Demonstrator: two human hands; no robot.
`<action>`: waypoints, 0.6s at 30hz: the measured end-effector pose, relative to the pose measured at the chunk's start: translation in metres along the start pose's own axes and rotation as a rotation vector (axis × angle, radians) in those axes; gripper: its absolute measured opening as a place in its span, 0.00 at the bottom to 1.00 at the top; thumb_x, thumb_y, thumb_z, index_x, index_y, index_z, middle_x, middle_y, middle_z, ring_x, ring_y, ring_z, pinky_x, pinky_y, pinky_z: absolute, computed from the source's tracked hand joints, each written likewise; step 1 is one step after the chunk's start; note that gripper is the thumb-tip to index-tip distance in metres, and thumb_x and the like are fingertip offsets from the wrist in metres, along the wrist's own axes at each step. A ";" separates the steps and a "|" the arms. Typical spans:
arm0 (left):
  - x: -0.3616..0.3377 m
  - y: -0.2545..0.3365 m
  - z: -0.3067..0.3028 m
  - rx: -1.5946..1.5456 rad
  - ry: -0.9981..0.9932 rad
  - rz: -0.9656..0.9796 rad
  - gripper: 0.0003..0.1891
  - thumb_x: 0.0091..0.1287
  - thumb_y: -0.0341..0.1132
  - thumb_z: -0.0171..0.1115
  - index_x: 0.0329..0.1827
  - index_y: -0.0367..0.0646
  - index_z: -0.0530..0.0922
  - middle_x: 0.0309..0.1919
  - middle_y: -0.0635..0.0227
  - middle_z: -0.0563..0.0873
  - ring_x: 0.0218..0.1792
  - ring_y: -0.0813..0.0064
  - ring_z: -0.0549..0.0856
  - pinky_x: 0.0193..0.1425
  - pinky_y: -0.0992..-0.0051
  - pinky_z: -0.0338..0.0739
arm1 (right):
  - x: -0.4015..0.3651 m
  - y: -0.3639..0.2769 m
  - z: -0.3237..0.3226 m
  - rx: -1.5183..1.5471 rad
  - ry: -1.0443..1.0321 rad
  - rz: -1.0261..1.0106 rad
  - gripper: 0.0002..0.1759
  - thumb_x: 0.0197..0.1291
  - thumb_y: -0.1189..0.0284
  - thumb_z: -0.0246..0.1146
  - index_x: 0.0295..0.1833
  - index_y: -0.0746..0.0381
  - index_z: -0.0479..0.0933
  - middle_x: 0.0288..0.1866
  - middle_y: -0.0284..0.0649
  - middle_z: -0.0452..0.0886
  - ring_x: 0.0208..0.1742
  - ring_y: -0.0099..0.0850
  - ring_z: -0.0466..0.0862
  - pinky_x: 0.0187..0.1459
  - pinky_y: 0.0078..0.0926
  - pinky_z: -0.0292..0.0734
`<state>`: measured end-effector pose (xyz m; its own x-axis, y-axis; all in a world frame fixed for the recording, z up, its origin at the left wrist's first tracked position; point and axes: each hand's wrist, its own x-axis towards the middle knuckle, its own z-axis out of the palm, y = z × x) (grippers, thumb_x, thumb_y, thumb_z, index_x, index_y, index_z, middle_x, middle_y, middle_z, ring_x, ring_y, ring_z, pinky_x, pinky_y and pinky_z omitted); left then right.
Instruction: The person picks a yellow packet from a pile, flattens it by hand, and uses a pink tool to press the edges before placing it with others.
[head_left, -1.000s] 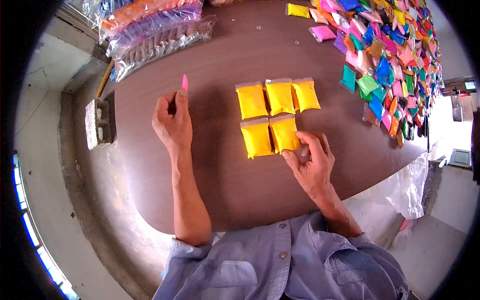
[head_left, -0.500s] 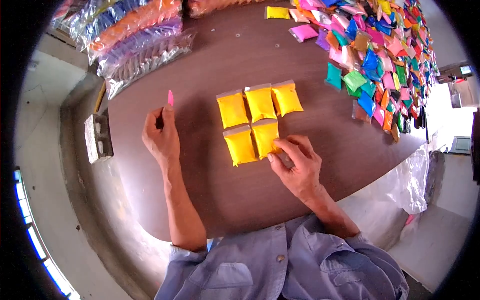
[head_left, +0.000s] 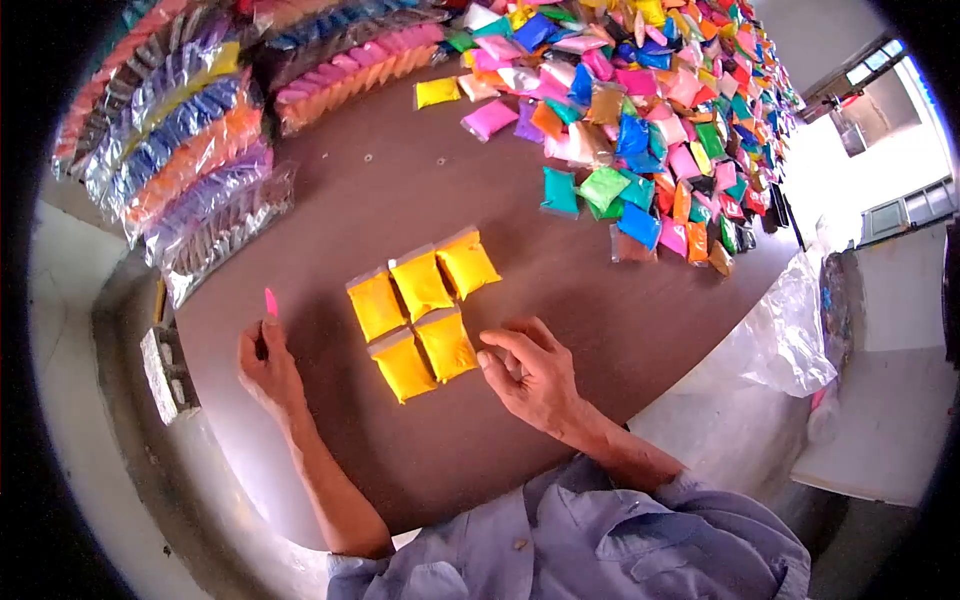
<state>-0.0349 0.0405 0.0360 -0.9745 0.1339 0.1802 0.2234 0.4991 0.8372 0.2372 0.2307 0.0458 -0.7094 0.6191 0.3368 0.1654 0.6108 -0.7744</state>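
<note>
Several small clear bags filled with yellow stuff (head_left: 421,282) lie on the brown table, three in the far row and two in the near row. My left hand (head_left: 270,372), to the left of the bags, pinches a small flat pink strip (head_left: 271,301) that sticks up past the fingertips. What the strip is made of I cannot make out. Just right of the near-right yellow bag (head_left: 446,345) hovers my right hand (head_left: 533,375). Its thumb and fingers are apart, with nothing between them.
A big heap of small multicoloured bags (head_left: 640,140) covers the far right of the table (head_left: 330,215). Rows of filled clear packs (head_left: 205,170) stand at the far left. Clear plastic sheeting (head_left: 790,330) hangs by the right edge. A concrete block (head_left: 165,375) is on the left.
My right hand has let go of the near-right yellow bag and drawn off to its right. My left hand still holds the pink strip. The view has turned toward the right.
</note>
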 end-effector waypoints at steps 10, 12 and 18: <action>0.008 -0.025 0.005 -0.066 0.030 -0.010 0.15 0.79 0.44 0.63 0.41 0.41 0.83 0.27 0.79 0.76 0.26 0.86 0.69 0.29 0.79 0.63 | 0.012 0.031 -0.058 -0.124 0.141 0.055 0.11 0.63 0.75 0.73 0.50 0.60 0.84 0.44 0.39 0.86 0.31 0.29 0.85 0.32 0.27 0.83; 0.012 -0.035 0.005 -0.139 0.026 0.022 0.12 0.79 0.44 0.64 0.43 0.44 0.84 0.28 0.79 0.78 0.26 0.87 0.71 0.27 0.80 0.63 | 0.016 0.038 -0.072 -0.165 0.202 0.058 0.11 0.62 0.75 0.73 0.50 0.60 0.84 0.42 0.39 0.87 0.33 0.32 0.86 0.34 0.29 0.83; 0.013 -0.031 0.002 -0.040 0.009 0.041 0.13 0.79 0.45 0.63 0.42 0.44 0.84 0.26 0.79 0.76 0.25 0.86 0.69 0.28 0.79 0.62 | 0.025 0.064 -0.106 -0.247 0.295 0.044 0.11 0.61 0.74 0.73 0.49 0.61 0.85 0.42 0.43 0.87 0.41 0.41 0.89 0.40 0.34 0.85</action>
<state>-0.0546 0.0285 0.0111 -0.9648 0.1455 0.2191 0.2620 0.4591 0.8489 0.3026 0.3372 0.0616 -0.4763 0.7408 0.4737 0.3767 0.6587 -0.6513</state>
